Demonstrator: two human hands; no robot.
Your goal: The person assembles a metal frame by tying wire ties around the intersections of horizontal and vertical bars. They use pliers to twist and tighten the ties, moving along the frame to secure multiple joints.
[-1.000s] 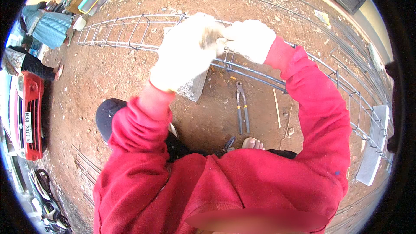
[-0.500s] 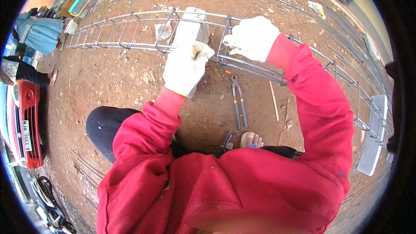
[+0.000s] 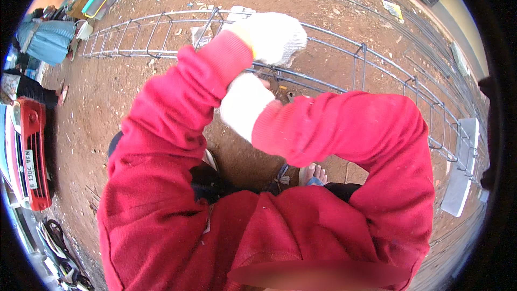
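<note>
A long rebar cage [image 3: 323, 81] of steel bars and square stirrups runs across in front of me. My left hand [image 3: 277, 37], in a white knit glove, lies over its far bars with the fingers curled down, closed on it. Below and nearer, my gloved right hand [image 3: 245, 102] is tucked under my left wrist against the near bar. Its fingers look closed, but what they hold is hidden. A pale block [image 3: 240, 12] under the cage shows only partly behind my left hand. My right forearm covers most of the pliers [image 3: 291, 96] on the ground.
A grey block [image 3: 460, 183] supports the cage's right end. Loose steel bars lie along the right side. A red car [image 3: 35, 151] stands at left, with a motorbike [image 3: 62, 253] below it. Other people [image 3: 48, 40] are at the far left near a clear bin with a teal lid [image 3: 98, 0].
My left hand has moved up and right onto the cage's far side. My right hand has come down and left, passing beneath the left wrist. My right forearm now hides the pliers.
</note>
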